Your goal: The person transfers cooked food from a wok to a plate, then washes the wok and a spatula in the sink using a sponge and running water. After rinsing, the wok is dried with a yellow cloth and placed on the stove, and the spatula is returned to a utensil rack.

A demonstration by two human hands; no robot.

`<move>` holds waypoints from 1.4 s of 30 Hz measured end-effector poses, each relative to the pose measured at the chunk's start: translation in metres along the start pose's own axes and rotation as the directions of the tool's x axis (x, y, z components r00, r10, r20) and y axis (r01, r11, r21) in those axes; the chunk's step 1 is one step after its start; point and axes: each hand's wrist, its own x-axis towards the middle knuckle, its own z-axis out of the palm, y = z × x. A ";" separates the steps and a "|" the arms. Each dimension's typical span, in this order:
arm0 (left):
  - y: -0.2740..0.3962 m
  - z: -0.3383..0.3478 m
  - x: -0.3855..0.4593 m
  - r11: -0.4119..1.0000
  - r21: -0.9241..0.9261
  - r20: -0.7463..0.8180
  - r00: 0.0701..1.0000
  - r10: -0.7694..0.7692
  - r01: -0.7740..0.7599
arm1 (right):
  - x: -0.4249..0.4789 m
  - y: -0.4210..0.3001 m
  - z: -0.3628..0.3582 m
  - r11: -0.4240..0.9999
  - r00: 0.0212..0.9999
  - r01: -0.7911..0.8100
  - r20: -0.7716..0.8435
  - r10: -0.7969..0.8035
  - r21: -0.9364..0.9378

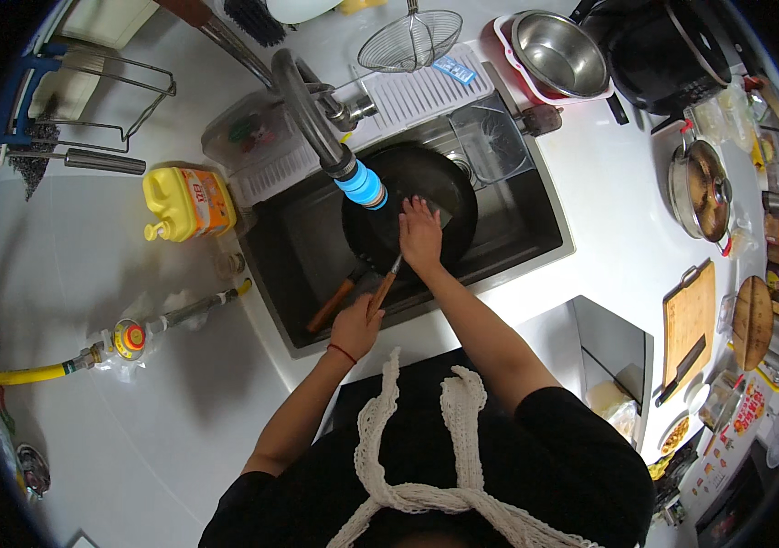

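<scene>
A dark wok (403,164) sits in the black sink (286,226), its wooden handle (331,306) pointing toward me at the left. My left hand (355,325) grips the wooden handle of a spatula (381,296), whose metal neck runs up into the wok. My right hand (421,233) lies flat over the far end of that tool, fingers stretched forward. Beside its fingers shows a grey-green flat patch (445,218); whether it is the spatula's blade or a scouring pad I cannot tell. Above the wok hangs the faucet's blue nozzle (362,185).
A clear plastic container (492,140) stands at the sink's right end. A yellow jug (190,204) is left of the sink. Behind are a wire strainer (411,41) and a steel bowl (560,55). A cutting board (691,315) with a knife lies right, below a lidded pan (699,188).
</scene>
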 end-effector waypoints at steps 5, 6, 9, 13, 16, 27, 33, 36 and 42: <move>0.009 -0.009 -0.008 0.999 0.016 -0.013 0.999 -0.041 0.041 | 0.034 0.009 -0.013 0.966 0.925 -0.234 0.331 0.188 0.105; 0.007 -0.010 -0.004 0.999 0.025 -0.040 0.999 -0.033 0.034 | 0.011 -0.001 -0.006 0.978 0.962 -0.163 0.239 0.129 0.131; 0.001 -0.010 -0.011 0.998 0.046 -0.077 0.996 -0.035 0.038 | 0.003 -0.010 -0.002 0.986 0.961 -0.150 0.245 0.127 0.077; 0.007 -0.025 -0.019 0.996 0.085 -0.083 0.996 -0.018 0.025 | 0.050 0.016 -0.011 0.890 0.844 -0.415 0.445 0.300 0.188; 0.009 -0.028 -0.022 0.997 0.077 -0.110 0.994 0.018 -0.009 | 0.070 0.035 -0.001 0.894 0.861 -0.431 0.353 0.366 0.124; 0.026 0.021 -0.004 0.995 0.032 -0.057 0.994 -0.090 0.092 | 0.031 0.009 0.037 0.044 0.359 -0.710 0.307 0.881 0.703; 0.040 0.025 0.003 0.981 -0.128 -0.026 0.989 -0.147 0.143 | 0.014 -0.017 0.005 0.042 0.668 -0.615 0.491 0.559 0.787; 0.039 0.029 0.009 0.986 -0.159 -0.031 0.998 -0.057 0.051 | 0.018 -0.001 0.006 -0.011 0.661 -0.629 0.541 0.521 0.778; 0.025 0.020 0.033 0.553 -0.715 0.320 0.903 -0.285 0.428 | -0.032 -0.056 -0.023 -0.012 0.621 -0.732 0.674 0.400 0.681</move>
